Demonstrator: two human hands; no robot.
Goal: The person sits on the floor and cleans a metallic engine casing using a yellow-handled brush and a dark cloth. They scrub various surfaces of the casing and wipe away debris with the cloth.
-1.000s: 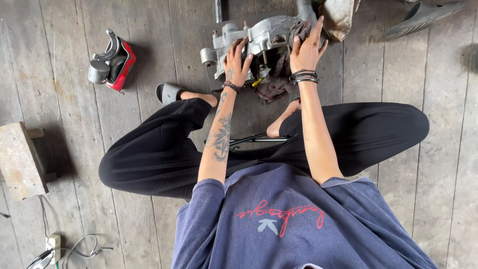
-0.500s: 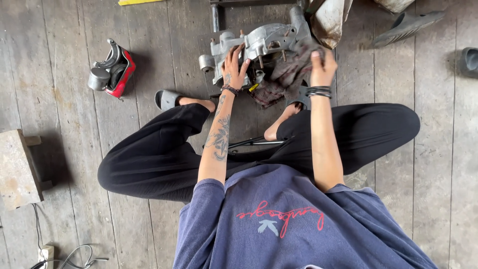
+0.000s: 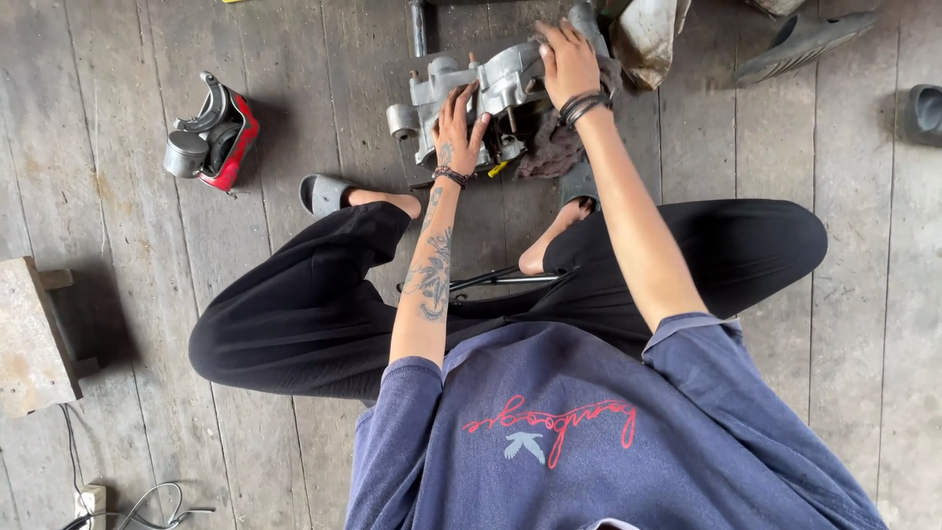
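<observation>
left of engine casing (image 3: 491, 88): bare floorboards (image 3: 324, 108) up to red-and-grey part (image 3: 211, 132) | right: crumpled bag (image 3: 648, 34), sandal (image 3: 805, 39) crowd | near side: rag (image 3: 549, 152), feet block

Single head camera, looking steeply down over lap, moderately near floor (image 3: 128, 324).

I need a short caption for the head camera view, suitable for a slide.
Seated on a wooden floor, a person rests the left hand and right hand on a grey metal engine casing.

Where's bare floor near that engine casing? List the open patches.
Bare planks lie between the red part and the engine casing, and right of the right knee. Crowded around both the left hand and right hand, with rag underneath.
</observation>
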